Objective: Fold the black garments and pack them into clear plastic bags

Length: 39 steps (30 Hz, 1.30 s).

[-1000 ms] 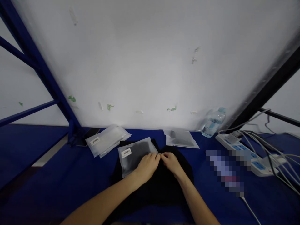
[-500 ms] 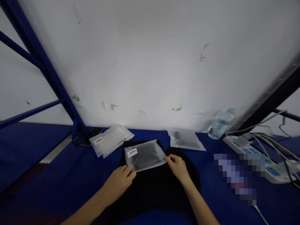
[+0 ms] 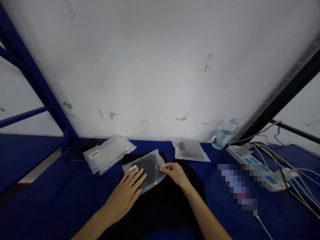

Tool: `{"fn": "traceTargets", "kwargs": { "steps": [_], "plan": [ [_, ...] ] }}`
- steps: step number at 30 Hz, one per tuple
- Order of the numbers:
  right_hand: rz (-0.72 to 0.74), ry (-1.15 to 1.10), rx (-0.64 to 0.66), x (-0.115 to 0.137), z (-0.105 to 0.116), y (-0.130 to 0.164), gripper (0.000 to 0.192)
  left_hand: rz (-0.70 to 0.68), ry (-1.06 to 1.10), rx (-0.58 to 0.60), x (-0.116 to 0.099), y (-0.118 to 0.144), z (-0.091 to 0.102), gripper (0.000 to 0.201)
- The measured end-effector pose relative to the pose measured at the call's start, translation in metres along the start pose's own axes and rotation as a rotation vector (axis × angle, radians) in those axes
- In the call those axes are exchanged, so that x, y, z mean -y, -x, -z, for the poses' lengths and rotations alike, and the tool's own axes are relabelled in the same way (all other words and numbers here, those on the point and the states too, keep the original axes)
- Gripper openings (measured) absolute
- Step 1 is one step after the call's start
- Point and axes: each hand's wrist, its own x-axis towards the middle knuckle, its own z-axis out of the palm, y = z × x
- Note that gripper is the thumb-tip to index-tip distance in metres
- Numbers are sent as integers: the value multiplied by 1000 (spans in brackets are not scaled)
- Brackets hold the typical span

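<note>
While my left hand (image 3: 128, 188) lies flat and open on the frosted pouch (image 3: 147, 168) to pin it atop the black cloth (image 3: 170, 196), my right hand (image 3: 176, 173) pinches the pouch's right edge, apparently steadying it.

Frosted, semi-clear plastic on the pouch (image 3: 147, 168), smooth with a dull sheen, a small paper label at its corner. Beneath it lies black cloth (image 3: 165, 196), matt and soft-looking. The desk (image 3: 50, 196) wears a deep blue covering, matt. Two more frosted plastic pouches (image 3: 108, 153) near the back edge. The water bottle (image 3: 222, 135) is clear, glossy plastic; the power strip (image 3: 252, 160) is smooth white plastic.
</note>
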Motion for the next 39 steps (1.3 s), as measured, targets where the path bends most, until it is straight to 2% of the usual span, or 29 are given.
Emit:
{"fn": "traceTargets", "kwargs": {
  "steps": [4,7,10,15,17,19,23,25,27,28,30,32,34,36,39],
  "plan": [
    [60,-54,-40,0,-9,5,25,0,49,-9,-1,4,-5,57],
    [114,-130,-88,0,-1,5,32,66,36,-33,-1,10,-9,63],
    [141,-189,-210,-10,37,-2,44,180,11,-60,3,19,-16,69],
    [16,-170,-483,-54,125,-23,67,168,-3,-29,8,23,-22,67],
    [-70,-93,-562,-73,144,-30,63,164,-5,-34,8,22,-22,66],
    [-158,12,-640,-86,151,-34,55,165,-4,-33,6,21,-22,66],
    [-219,198,-807,-84,143,-33,50,162,-4,-18,6,24,-22,64],
    [-96,312,-858,-71,131,-30,50,183,2,-47,16,19,-20,53],
    [157,419,-754,-51,113,-29,41,248,14,-131,34,6,-13,40],
    [309,447,-615,-41,100,-30,36,287,16,-181,45,-3,-9,37],
    [453,443,-378,-22,72,-37,24,360,20,-261,68,-25,1,34],
    [513,435,-252,-9,44,-46,19,380,19,-280,87,-44,9,31],
    [529,427,-192,-1,26,-54,18,360,30,-278,97,-55,14,22],
    [529,418,-167,3,20,-56,13,329,45,-292,99,-55,16,18],
    [536,399,-166,6,27,-40,13,304,55,-364,90,-37,16,20]
  ]
}}
